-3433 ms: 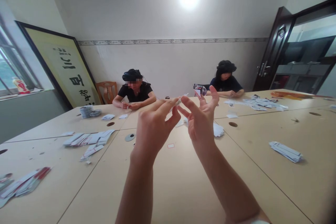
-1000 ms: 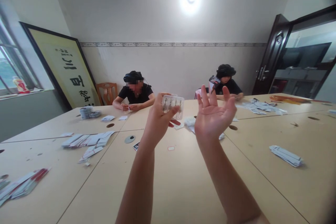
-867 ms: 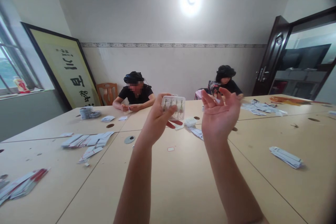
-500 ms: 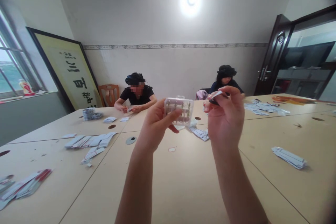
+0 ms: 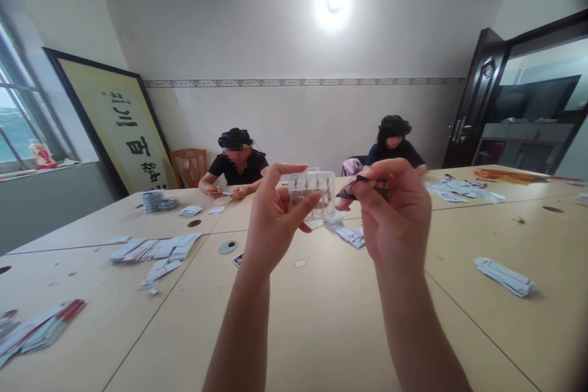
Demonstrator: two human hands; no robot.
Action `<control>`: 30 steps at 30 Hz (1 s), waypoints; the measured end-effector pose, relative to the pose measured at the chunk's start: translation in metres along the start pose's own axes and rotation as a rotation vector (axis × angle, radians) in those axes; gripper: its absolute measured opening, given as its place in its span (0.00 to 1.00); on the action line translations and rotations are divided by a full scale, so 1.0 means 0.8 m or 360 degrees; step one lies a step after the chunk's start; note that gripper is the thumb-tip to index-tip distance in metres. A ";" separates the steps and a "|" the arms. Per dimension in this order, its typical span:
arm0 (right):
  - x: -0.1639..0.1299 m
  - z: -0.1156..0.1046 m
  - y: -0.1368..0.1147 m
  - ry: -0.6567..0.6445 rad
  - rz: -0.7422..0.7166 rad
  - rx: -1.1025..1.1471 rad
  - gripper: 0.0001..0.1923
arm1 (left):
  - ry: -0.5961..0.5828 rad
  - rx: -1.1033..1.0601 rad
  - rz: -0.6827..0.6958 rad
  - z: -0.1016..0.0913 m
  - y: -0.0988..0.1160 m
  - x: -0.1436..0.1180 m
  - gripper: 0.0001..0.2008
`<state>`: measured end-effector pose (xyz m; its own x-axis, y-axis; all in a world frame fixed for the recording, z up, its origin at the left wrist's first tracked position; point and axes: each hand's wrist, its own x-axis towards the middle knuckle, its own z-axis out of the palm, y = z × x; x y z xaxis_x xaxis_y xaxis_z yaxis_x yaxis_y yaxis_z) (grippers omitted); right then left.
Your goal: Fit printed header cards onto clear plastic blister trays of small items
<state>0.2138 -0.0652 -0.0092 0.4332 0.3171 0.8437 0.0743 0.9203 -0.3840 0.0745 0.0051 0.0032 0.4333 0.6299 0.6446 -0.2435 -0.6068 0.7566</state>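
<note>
My left hand [image 5: 278, 214] is closed on a small clear plastic box [image 5: 327, 187] held up over the table. Its thumb lies across the front and its index finger stretches along the top edge. Inside the box are rows of small metal pieces that look like fishing hooks or swivels. My right hand [image 5: 397, 211] pinches a dark printed label [image 5: 358, 188] between thumb and fingers, just right of the box. A narrow gap shows between label and box. Below my left wrist, a small dark printed piece [image 5: 237, 260] lies partly hidden on the table.
Piles of white paper slips [image 5: 156, 247] lie to the left, and a flat bundle [image 5: 504, 277] to the right. Stacked round items [image 5: 154, 201] stand at the back left. Two co-workers [image 5: 239, 162] sit across the table [image 5: 316, 331]; loose packets [image 5: 454, 187] lie near the right one.
My right hand has turned the label so its dark printed side shows, and brought it closer to the box. My left index finger has straightened over the box top. The dark piece by my left wrist has appeared.
</note>
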 end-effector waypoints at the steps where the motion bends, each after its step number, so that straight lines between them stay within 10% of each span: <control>1: 0.001 0.000 0.002 -0.0041 0.0044 0.0000 0.07 | -0.0029 -0.0031 -0.0013 -0.001 -0.002 0.001 0.22; 17: -0.008 0.011 0.005 -0.0121 0.0338 -0.0257 0.07 | -0.0020 -0.0179 0.0017 -0.008 -0.002 0.004 0.17; 30: -0.012 0.017 -0.009 0.0055 0.0271 -0.0373 0.05 | -0.0482 -0.0641 -0.0151 -0.005 -0.005 0.002 0.07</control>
<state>0.1967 -0.0719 -0.0094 0.4872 0.4506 0.7481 0.2019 0.7753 -0.5984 0.0725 0.0105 0.0016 0.6872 0.4682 0.5555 -0.4801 -0.2813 0.8309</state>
